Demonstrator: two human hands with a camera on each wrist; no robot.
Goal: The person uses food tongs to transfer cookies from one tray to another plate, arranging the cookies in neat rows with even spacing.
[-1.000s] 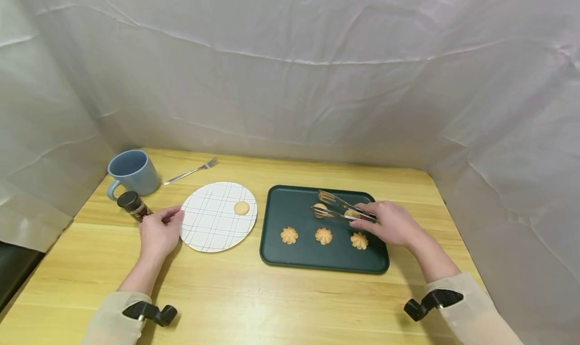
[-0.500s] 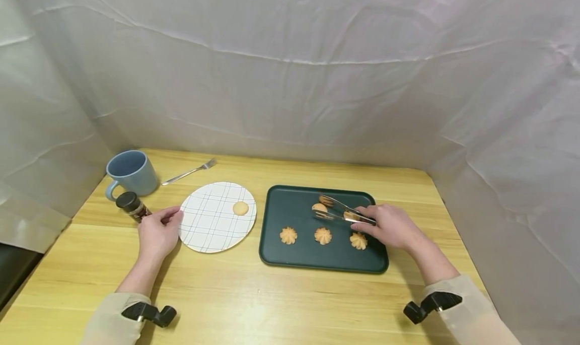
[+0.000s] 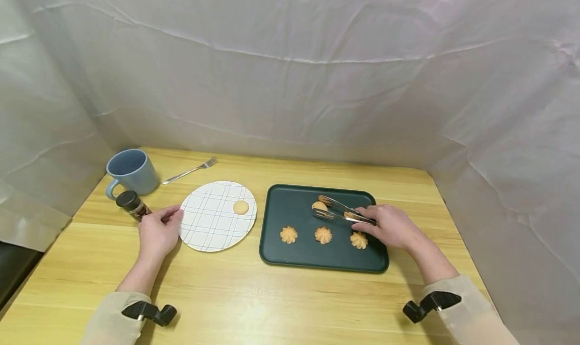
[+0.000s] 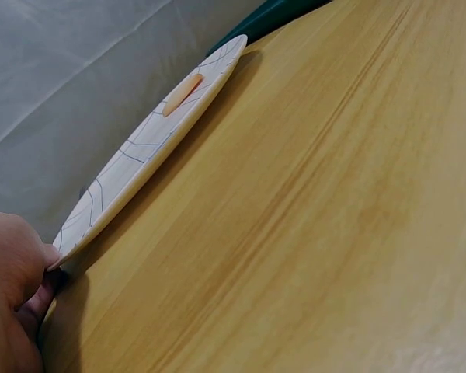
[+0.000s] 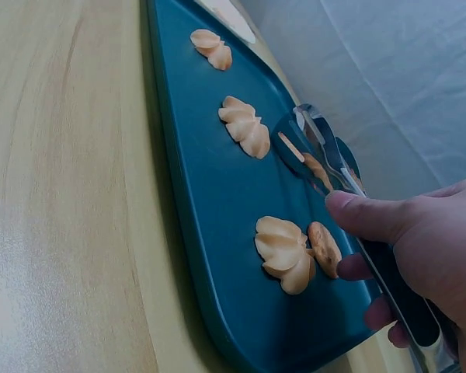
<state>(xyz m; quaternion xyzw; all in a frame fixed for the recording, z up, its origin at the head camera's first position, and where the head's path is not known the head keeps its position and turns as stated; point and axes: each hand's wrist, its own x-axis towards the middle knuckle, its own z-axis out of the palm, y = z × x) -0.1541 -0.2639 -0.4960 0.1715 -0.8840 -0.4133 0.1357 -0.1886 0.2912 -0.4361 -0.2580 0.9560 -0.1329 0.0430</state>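
My left hand [image 3: 158, 234] pinches the near-left rim of a round white plate [image 3: 206, 224] with a thin line pattern. One round cookie [image 3: 240, 207] lies on that plate, toward its right side. Over the dark green baking tray [image 3: 281, 254], my right hand [image 3: 391, 225] grips metal tongs [image 3: 330, 215], their slotted ends spread around a cookie [image 3: 319, 206] in the back row. Another cookie sits partly hidden beneath the tongs, close to my fingertips. In front lie three ridged cookies [image 3: 323, 235] in a row. The right wrist view shows my thumb [image 5: 365, 214] along the tongs.
A blue mug [image 3: 133, 174] stands at the back left, with a fork [image 3: 190, 171] to its right. A black-capped jar [image 3: 131, 204] is just beyond my left hand. Grey-white cloth [image 3: 290, 93] encloses the wooden table [image 3: 254, 304] at the back and sides.
The ends of the tongs have come slightly closer together around the back-row cookie. My left hand and the plate stay in place.
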